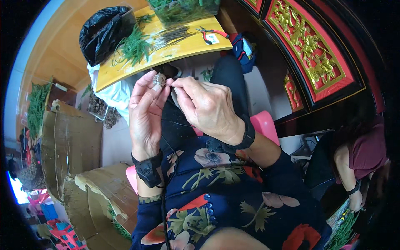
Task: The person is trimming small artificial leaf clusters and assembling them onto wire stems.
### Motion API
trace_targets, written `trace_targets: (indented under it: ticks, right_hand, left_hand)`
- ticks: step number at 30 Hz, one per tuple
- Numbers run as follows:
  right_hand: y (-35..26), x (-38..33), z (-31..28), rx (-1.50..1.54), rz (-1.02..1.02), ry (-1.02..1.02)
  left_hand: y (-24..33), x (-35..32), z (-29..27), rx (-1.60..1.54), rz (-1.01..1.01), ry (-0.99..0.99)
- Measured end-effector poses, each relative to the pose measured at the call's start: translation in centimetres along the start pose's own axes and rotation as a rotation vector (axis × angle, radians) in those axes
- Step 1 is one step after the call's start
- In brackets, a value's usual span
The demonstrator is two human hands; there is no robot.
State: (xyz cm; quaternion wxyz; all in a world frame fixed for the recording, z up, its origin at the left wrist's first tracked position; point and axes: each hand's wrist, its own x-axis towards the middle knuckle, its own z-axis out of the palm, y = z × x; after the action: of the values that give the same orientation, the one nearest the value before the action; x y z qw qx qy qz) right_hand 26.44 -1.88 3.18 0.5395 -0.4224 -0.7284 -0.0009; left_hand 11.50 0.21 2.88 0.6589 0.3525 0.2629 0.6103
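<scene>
My left hand (143, 109) holds a small grey-brown pine cone (158, 79) between thumb and fingers, just off the near edge of the yellow table (109, 80). Close beside it, my right hand (210, 102) is closed in a pinch on a thin dark wire (169, 85) that meets the cone's right side. My fingers partly hide how the wire goes round the cone. On the table lie a bundle of dark thin wires (174, 35), green artificial sprigs (136, 46) and red-handled pliers (211, 35).
A black plastic bag (100, 37) and a clear bin (185, 20) of greenery stand on the table. Cardboard boxes (75, 137) are at left, near a brown heap (104, 109) on the floor. A carved red-and-gold panel (310, 50) rises at right. Another person (366, 152) works with greenery, lower right.
</scene>
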Motion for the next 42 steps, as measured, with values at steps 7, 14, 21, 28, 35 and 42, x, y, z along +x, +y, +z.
trace_targets:
  ticks: [7,14,21,28,35,42]
  right_hand:
    - [0.2,-0.1,-0.3,0.011,0.021,-0.013]
    - [0.5,-0.3,-0.2,0.031,0.013,0.014]
    - [0.3,-0.1,-0.6,-0.044,0.023,-0.044]
    - [0.4,0.1,-0.6,0.006,-0.012,0.039]
    - [0.7,0.0,-0.7,0.021,-0.027,0.062]
    - [1.4,0.2,-1.5,0.077,-0.051,0.06]
  left_hand:
    - [0.1,-0.2,0.2,-0.049,-0.052,-0.019]
    - [-0.3,-0.1,0.0,-0.035,-0.095,-0.072]
    - [-1.1,0.0,0.5,-0.03,-0.043,-0.104]
    - [-0.7,0.4,0.1,-0.138,-0.009,-0.134]
    - [-0.9,0.3,-0.2,-0.218,-0.09,-0.211]
    - [-1.3,0.5,0.0,-0.235,-0.144,-0.28]
